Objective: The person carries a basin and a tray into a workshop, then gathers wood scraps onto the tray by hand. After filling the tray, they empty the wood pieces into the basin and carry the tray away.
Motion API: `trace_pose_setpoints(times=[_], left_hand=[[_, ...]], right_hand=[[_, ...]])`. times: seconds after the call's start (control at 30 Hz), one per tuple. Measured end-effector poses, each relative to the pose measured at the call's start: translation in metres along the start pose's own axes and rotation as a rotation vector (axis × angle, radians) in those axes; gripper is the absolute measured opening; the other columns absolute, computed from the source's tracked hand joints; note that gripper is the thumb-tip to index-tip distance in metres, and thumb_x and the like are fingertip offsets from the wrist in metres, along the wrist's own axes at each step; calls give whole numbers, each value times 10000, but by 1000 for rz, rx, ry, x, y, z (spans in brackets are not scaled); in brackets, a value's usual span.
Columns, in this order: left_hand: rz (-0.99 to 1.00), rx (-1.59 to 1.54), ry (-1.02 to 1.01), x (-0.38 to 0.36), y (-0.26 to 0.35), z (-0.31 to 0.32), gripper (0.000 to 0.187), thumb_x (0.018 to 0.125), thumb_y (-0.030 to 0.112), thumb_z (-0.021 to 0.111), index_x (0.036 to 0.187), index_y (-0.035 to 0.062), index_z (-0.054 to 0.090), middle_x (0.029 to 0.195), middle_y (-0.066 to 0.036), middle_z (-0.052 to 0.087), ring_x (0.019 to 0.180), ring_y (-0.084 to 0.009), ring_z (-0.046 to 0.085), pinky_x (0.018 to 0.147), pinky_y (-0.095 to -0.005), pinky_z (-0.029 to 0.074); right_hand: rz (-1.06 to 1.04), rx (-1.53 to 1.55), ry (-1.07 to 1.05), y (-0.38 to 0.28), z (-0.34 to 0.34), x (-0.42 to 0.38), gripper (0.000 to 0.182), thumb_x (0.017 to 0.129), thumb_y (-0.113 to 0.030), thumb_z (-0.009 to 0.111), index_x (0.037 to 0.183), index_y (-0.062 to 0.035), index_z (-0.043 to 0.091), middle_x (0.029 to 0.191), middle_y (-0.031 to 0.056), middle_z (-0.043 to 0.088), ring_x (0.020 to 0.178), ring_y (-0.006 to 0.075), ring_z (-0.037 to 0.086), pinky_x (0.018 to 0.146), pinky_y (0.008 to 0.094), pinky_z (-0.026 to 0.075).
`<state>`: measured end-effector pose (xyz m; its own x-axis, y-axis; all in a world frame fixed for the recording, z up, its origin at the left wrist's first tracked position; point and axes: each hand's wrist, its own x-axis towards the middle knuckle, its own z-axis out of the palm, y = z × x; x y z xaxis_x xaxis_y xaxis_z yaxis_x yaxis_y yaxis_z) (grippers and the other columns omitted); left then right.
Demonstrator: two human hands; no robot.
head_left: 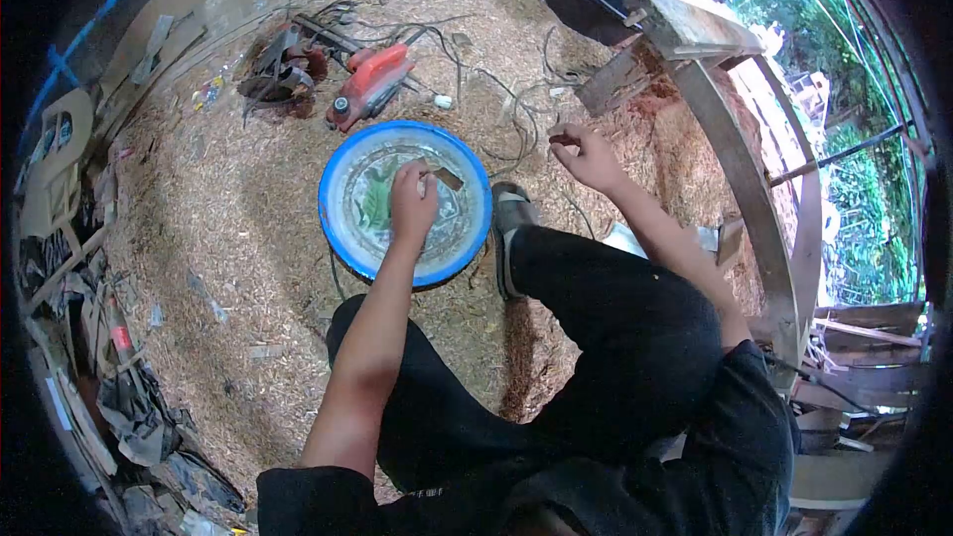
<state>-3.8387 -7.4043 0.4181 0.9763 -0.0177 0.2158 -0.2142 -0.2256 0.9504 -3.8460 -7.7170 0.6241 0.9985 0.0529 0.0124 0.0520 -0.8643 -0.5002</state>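
A round basin with a blue rim [342,256] stands on the ground, pale inside, with a green patch [377,197] on its bottom. Over the basin, my left hand [413,201] is closed on a small brown flat piece [447,179], which sticks out to the right of its fingers. To the right of the basin, my right hand [588,157] hangs above the ground with curled fingers. Something small and dark shows at its fingertips, too small to name.
A red power tool [372,84] lies just behind the basin, with dark cables [457,55] around it. Wood shavings [199,238] cover the ground. A black tub [586,0] and a curved wooden frame [740,159] stand to the right. My shoe [513,213] is beside the basin.
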Motion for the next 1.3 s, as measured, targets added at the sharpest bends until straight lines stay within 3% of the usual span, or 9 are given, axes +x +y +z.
trace_pose_setpoints(times=[0.43, 0.63, 0.73, 0.87, 0.93, 1.0, 1.07, 1.17, 1.3], left_hand=[[-79, 245, 64, 77, -37, 11, 241, 984, 158, 677, 1187, 33, 708, 1366, -229, 649, 1302, -413, 597, 1135, -472, 454], [-190, 313, 109, 148, -44, 60, 236, 1002, 182, 685, 1170, 21, 723, 1336, -221, 666, 1291, -406, 607, 1129, -461, 461], [-76, 396, 155, 198, -30, 73, 200, 1024, 165, 664, 1133, 10, 728, 1279, -209, 685, 1231, -389, 637, 1099, -456, 476], [99, 530, 66, 258, -14, 50, 133, 1020, 140, 652, 1042, 21, 709, 1135, -175, 688, 1068, -365, 654, 973, -458, 492], [148, 646, 7, 260, -10, 25, 118, 1016, 135, 649, 1025, 28, 697, 1096, -165, 681, 1028, -362, 646, 936, -461, 487], [205, 631, 221, 266, -7, -4, 105, 1020, 128, 622, 1027, 37, 675, 1038, -153, 662, 980, -359, 625, 894, -466, 468], [182, 685, 231, 258, -6, -31, 115, 1031, 126, 604, 1049, 36, 672, 1032, -159, 659, 989, -363, 621, 903, -468, 464], [140, 695, 199, 236, -16, -66, 167, 1067, 137, 565, 1079, 15, 679, 1035, -162, 673, 1006, -341, 641, 937, -434, 477], [-67, 474, 188, 206, -15, -95, 245, 1108, 155, 538, 1113, -10, 719, 1094, -132, 714, 1044, -244, 676, 983, -349, 502]], right_hand=[[212, 181, 106, 108, 145, 157, 352, 940, -277, 704, 1201, -45, 743, 1076, 214, 765, 1011, 387, 744, 907, 453, 583], [-11, 303, 222, 165, 197, 302, 342, 922, -224, 702, 1197, -21, 712, 1119, 262, 707, 1075, 446, 670, 958, 511, 529], [-98, 124, 376, 190, 219, 364, 303, 896, -165, 700, 1167, -29, 712, 1081, 228, 706, 1048, 440, 662, 889, 530, 522], [-281, -144, 452, 207, 237, 438, 372, 918, -138, 650, 1283, -68, 673, 1273, 187, 689, 1216, 398, 638, 1037, 583, 448], [-264, -191, 339, 214, 236, 456, 387, 926, -139, 639, 1307, -74, 659, 1319, 179, 675, 1255, 385, 622, 1059, 583, 431], [-269, -238, 276, 210, 219, 473, 402, 934, -140, 628, 1332, -81, 646, 1366, 170, 660, 1295, 373, 607, 1081, 584, 413], [-180, -261, -60, 202, 201, 483, 411, 925, -207, 668, 1314, -76, 651, 1363, 163, 651, 1278, 365, 612, 1067, 561, 426], [-146, -359, 112, 191, 196, 468, 422, 900, -286, 712, 1266, -79, 671, 1274, 167, 672, 1226, 358, 632, 1058, 552, 424], [-230, -37, 322, 164, 192, 409, 454, 859, -316, 778, 1216, -58, 670, 1135, 187, 686, 1085, 395, 657, 955, 518, 509]])
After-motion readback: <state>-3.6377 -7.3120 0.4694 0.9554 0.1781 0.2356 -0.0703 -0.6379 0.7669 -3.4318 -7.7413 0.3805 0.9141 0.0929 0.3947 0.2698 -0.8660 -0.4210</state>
